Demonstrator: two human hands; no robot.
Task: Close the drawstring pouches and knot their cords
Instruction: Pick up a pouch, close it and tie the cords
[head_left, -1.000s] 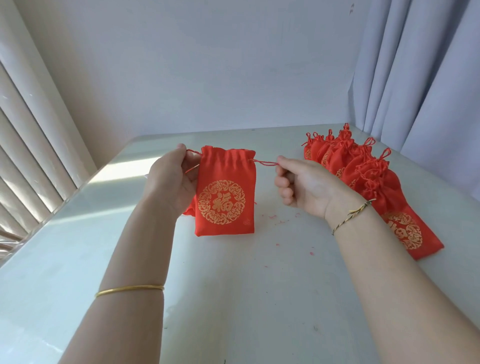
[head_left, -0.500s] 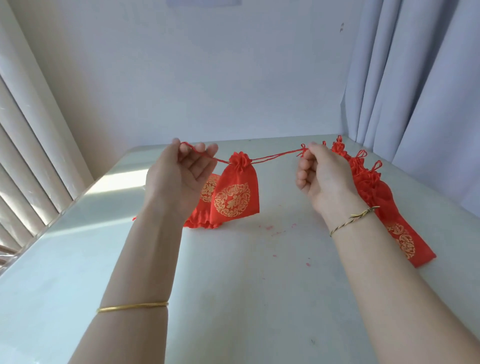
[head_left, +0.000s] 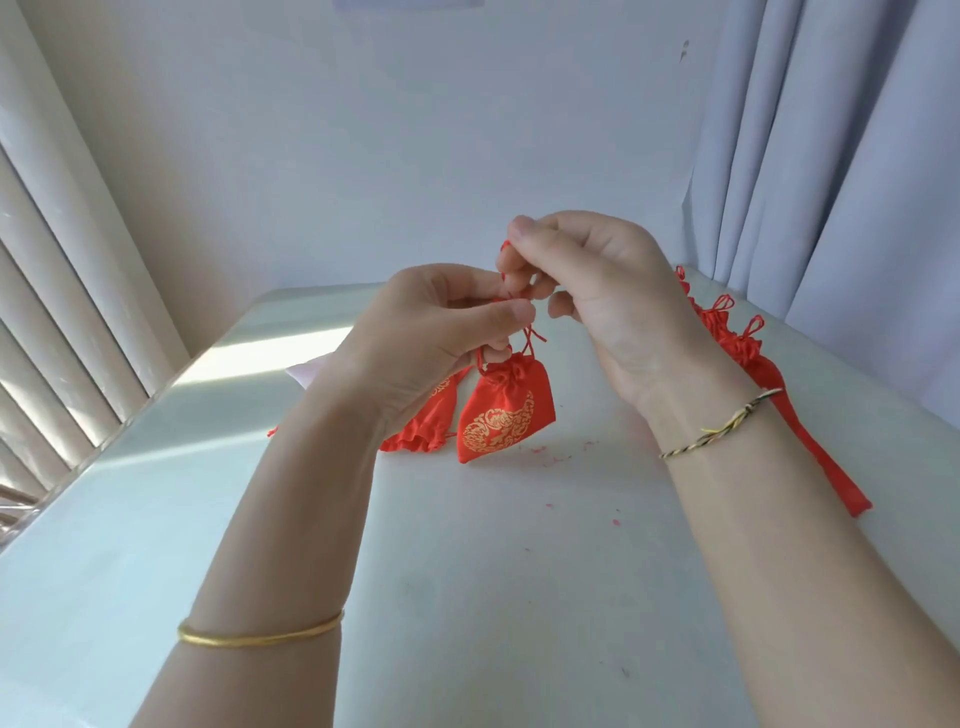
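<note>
So the red drawstring pouch (head_left: 506, 415) is hanging mouth-up, with the gathered neck at the top and the flat bottom edge down. Its long axis is close to vertical, tipped a bit so the bottom swings toward the left. I can't tell if the bottom corner touches the white table (head_left: 467, 597) or hangs just clear of it.

There's a round gold emblem printed on the front, but the fabric is creased and I can't read any character in it.

The pouch sits right under the fingers, dangling from its red cords (head_left: 531, 338). The left hand (head_left: 431, 332) pinches the cords between thumb and forefinger just above the neck. The right hand (head_left: 597, 291) is a little higher with its fingers curled, nipping the cord ends.

Another red pouch (head_left: 426, 421) lies on the table just behind the left wrist. A row of cinched pouches (head_left: 737, 353) runs along the right side behind the right wrist, near the curtain (head_left: 857, 156).
</note>
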